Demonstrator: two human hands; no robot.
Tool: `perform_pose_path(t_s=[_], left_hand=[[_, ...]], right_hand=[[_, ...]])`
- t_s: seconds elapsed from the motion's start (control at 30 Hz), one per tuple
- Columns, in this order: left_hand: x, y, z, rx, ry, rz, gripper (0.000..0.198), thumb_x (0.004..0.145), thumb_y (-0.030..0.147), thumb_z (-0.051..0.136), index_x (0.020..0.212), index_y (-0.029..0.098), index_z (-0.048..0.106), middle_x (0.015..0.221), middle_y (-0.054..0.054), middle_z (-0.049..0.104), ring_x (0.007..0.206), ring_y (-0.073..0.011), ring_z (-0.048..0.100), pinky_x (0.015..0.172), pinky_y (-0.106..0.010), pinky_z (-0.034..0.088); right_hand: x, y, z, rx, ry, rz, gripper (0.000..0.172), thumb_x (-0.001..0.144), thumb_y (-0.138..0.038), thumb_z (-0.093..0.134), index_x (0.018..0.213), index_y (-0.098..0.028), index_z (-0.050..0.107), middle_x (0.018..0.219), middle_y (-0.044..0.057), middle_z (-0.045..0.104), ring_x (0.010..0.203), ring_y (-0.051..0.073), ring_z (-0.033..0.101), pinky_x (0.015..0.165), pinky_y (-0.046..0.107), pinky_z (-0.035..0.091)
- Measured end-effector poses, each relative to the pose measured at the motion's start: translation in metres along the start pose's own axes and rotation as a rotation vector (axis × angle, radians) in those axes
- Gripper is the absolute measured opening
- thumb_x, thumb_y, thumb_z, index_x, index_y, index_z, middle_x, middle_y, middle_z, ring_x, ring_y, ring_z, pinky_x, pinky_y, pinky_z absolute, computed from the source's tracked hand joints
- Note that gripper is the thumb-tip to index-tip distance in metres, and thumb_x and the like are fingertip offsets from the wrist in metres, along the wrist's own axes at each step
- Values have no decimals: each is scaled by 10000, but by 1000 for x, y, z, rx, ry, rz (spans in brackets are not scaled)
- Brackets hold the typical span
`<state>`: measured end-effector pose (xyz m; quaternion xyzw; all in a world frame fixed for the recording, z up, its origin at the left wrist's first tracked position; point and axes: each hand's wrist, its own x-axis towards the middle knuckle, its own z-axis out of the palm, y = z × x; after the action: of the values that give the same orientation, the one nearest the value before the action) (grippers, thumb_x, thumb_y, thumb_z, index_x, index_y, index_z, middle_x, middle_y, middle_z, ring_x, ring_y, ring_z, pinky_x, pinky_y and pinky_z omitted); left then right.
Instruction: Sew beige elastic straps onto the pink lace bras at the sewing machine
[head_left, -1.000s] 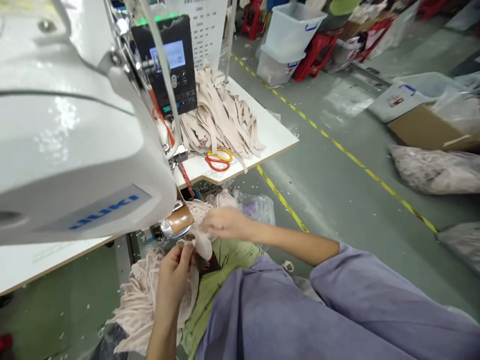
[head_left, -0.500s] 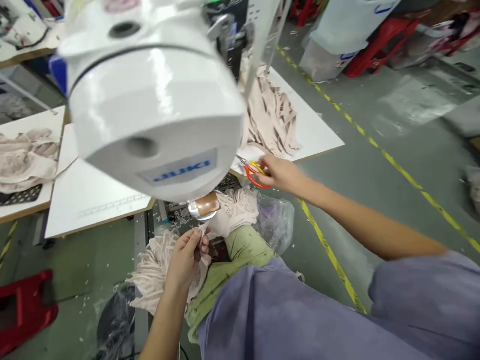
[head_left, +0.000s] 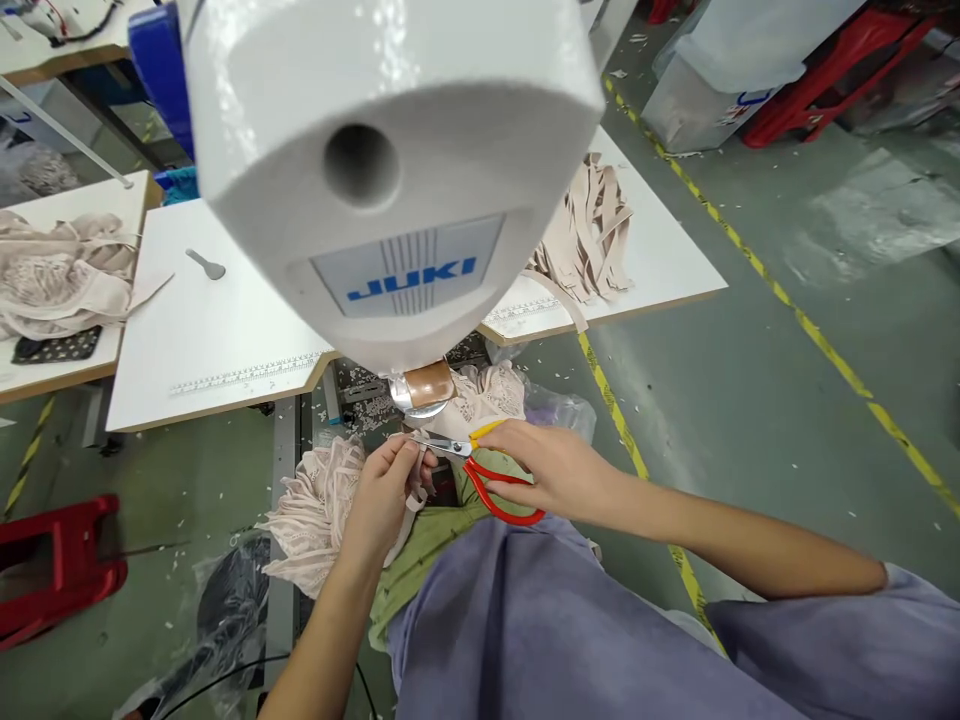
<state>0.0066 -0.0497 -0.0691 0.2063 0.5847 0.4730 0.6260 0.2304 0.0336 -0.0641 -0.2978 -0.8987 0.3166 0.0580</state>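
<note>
Red-handled scissors [head_left: 465, 451] in right hand [head_left: 556, 470], blades beside left hand [head_left: 382, 495] pinching beige fabric [head_left: 410, 512]

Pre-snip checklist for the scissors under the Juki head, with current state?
1. Grip: right hand on scissors: ok.
2. Hold: left hand pinches lace fabric: ok.
3. Position: blades at the pinched spot, below the sewing machine: ok.
4. Clearance: left fingers off the blades: not ok, blades lie right beside them.
5. Blades open: cannot tell.

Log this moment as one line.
left hand: pinches beige lace fabric | right hand: holds red-and-yellow-handled steel scissors, blades at fabric | above: white sewing machine
</note>
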Motion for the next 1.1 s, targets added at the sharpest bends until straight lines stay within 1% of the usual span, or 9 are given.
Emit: perform_pose_path(t_s=[0.07,0.17,0.27,0.37,0.47,0.63,0.83,0.97,1.1], left_hand=[[-1,0,-1,33,13,4,225,822,348,632,720,148,646,694,-13,600,600,-88,489,561,-194,405],[-2,0,-6,46,34,1,158,820,268,597,709,158,619,680,-2,587,584,-81,462,549,-192,375],[-2,-1,-11,8,33,11,232,864,327,604,708,155,605,617,30,501,526,-61,377,515,-193,315],[-1,-4,-14,-73,35,30,313,858,438,662,739,151,623,564,60,418,487,-49,312,488,-196,258],[0,-6,-14,-93,47,54,354,822,459,710,694,153,585,573,50,455,495,-49,349,485,-194,251],[-2,-4,-12,52,92,101,347,827,453,691,681,159,580,624,28,535,539,-66,434,515,-195,319],[-2,-4,-16,211,131,156,332,888,430,620,694,164,581,645,26,549,574,-79,453,564,-210,348],[-3,-5,-15,175,170,167,327,880,447,640,719,164,605,606,40,500,549,-80,397,554,-221,326],[-5,-2,-11,1,185,150,342,842,424,671,648,171,548,563,57,432,525,-73,338,542,-219,313]], right_hand=[[-1,2,-2,40,-33,6,317,933,-363,572,1195,-193,619,1133,102,708,917,235,695,737,331,513],[-7,5,-7,104,-59,91,308,926,-370,572,1189,-225,640,977,62,724,785,206,681,671,309,492],[-14,7,-10,171,-32,191,299,870,-350,605,1146,-241,639,913,38,695,667,168,624,611,290,464],[-16,3,-8,224,-24,195,381,770,-315,660,1138,-236,604,962,41,673,712,170,617,648,299,475],[-10,-5,-2,265,-62,180,437,728,-300,678,1151,-234,589,1009,47,670,790,188,635,713,322,488],[9,-11,5,300,-75,189,430,764,-352,687,1172,-246,600,1093,51,674,887,207,641,762,332,495],[18,-11,0,321,-101,199,379,834,-354,666,1196,-241,647,996,45,711,798,185,644,711,304,497],[7,-9,-4,305,-69,221,314,865,-345,629,1157,-247,686,921,37,726,708,164,642,632,277,484],[3,18,-22,219,-19,292,336,870,-429,614,1146,-254,695,918,44,730,641,165,635,572,284,487]])
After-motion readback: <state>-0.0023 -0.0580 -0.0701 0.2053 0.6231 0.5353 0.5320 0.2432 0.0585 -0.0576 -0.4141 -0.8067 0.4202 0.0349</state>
